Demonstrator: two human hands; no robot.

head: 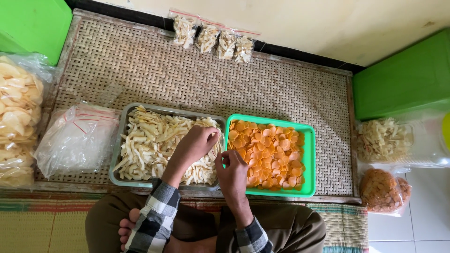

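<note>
My left hand (197, 144) reaches into a grey metal tray (117, 159) heaped with pale yellow strip-shaped chips (150, 140), its fingers curled down around some of them at the tray's right end. My right hand (232, 174) hovers just beside it, over the seam between the metal tray and a green plastic tray (309, 164) of round orange chips (267, 152). Its thumb and fingers are drawn together; whether they pinch something thin and clear is not visible. Both sleeves are black-and-white plaid.
Both trays rest on a woven mat (187, 75). Several small filled bags (213, 41) lie at the far edge. A stack of clear empty bags (75, 140) lies left, and a large chip bag (16, 117) beyond it. More bagged snacks (384, 140) and green boxes (403, 79) are on the right.
</note>
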